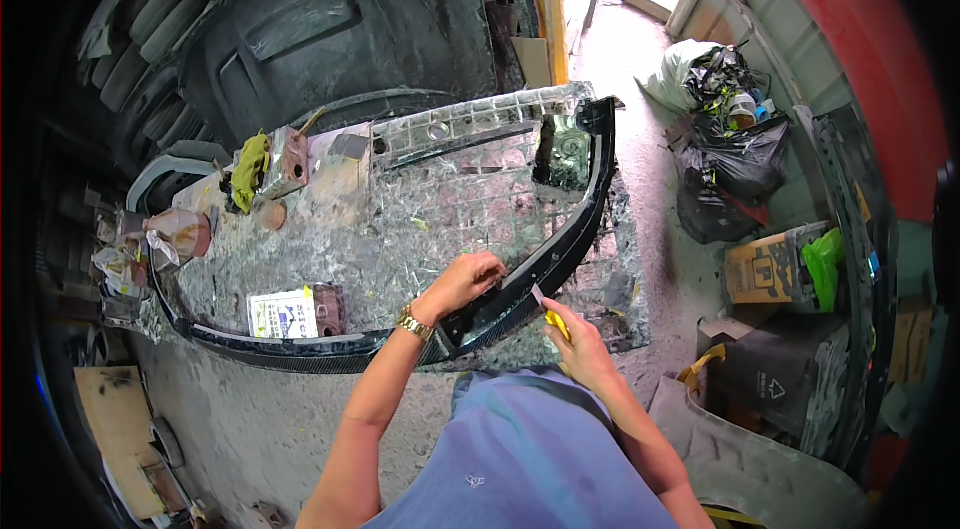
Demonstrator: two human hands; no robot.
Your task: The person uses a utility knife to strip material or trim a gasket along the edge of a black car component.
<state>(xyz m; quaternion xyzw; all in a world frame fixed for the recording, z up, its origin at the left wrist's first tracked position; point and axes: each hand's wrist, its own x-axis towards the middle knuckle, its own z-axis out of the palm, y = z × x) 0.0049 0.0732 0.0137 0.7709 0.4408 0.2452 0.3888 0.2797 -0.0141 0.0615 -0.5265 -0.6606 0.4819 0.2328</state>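
A long curved black car bumper lip (480, 314), with a carbon-weave pattern along its outer face, lies across the near and right edges of the worktable. In my right hand (588, 347) is a yellow utility knife (556, 323), its blade out and its tip at the lip's outer side. On the lip's inner edge rests my left hand (466, 285), a gold watch on its wrist. The fingers of that hand are curled together; whatever they pinch is hidden.
The stained worktable (330, 179) carries a metal box (287, 161), a yellow-green cloth (248, 172) and a printed packet (283, 315). A black car hood (340, 29) leans behind it. Black rubbish bags (735, 169) and a cardboard box (765, 269) stand to the right.
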